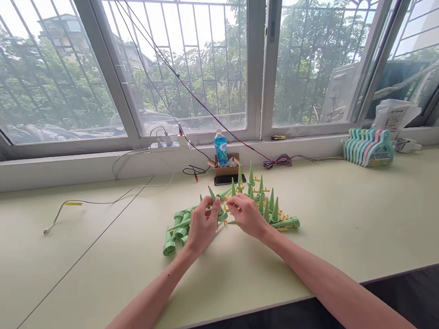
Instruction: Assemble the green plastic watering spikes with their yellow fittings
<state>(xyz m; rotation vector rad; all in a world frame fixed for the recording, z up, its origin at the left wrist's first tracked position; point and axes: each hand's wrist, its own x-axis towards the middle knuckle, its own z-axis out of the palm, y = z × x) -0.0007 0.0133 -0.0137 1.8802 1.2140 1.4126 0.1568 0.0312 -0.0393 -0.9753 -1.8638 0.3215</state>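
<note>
My left hand (pixel 202 225) and my right hand (pixel 248 216) meet over the middle of a pale green table (pixel 97 255). The left fingers are curled round a green plastic cone spike (pixel 220 212). The right fingers pinch a small yellow part (pixel 229 208) against it. To the left lies a heap of green spikes (pixel 176 230) on their sides. To the right several green cones (pixel 262 194) stand upright, with small yellow pieces (pixel 282 214) among them.
A blue-labelled water bottle (pixel 220 147), a small cardboard box (pixel 225 169) and a dark phone (pixel 226 179) sit behind the pile. A cable with a yellow tag (pixel 70 204) runs at left. A stack of pastel plastic hangers (pixel 368 147) stands at right, by a white bag (pixel 392 115).
</note>
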